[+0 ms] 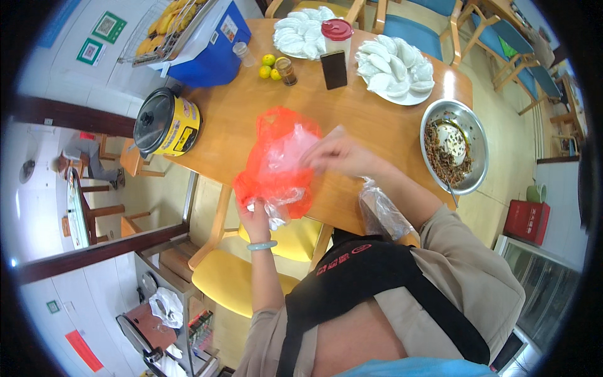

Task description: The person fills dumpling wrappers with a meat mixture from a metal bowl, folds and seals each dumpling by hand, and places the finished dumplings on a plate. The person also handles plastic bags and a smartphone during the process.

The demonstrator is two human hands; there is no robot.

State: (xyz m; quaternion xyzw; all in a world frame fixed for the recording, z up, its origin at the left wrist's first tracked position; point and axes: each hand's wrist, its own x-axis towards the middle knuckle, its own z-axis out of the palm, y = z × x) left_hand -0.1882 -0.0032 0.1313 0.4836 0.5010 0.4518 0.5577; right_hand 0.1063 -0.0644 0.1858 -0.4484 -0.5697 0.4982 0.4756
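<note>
A red plastic bag (278,174) lies near the table's front edge, with clear plastic film (294,153) and something whitish showing in its mouth. My left hand (254,219), with a pale green bangle above it, grips the bag's near edge along with some clear plastic. Over the far right side of the bag is my right hand (341,153), blurred. A pale, thin piece (335,134) shows by its fingers, and whether they hold it is unclear. Clear plastic wrapping (384,212) around something brownish sits at the table edge below my right forearm.
Two plates of pale half-moon dumplings (395,66) stand at the back, with a red-lidded container (337,35) and a phone (333,69) between them. A steel bowl of chopped filling (479,165) sits right. A yellow rice cooker (181,125), green citrus (268,60) and a jar (286,71) are left.
</note>
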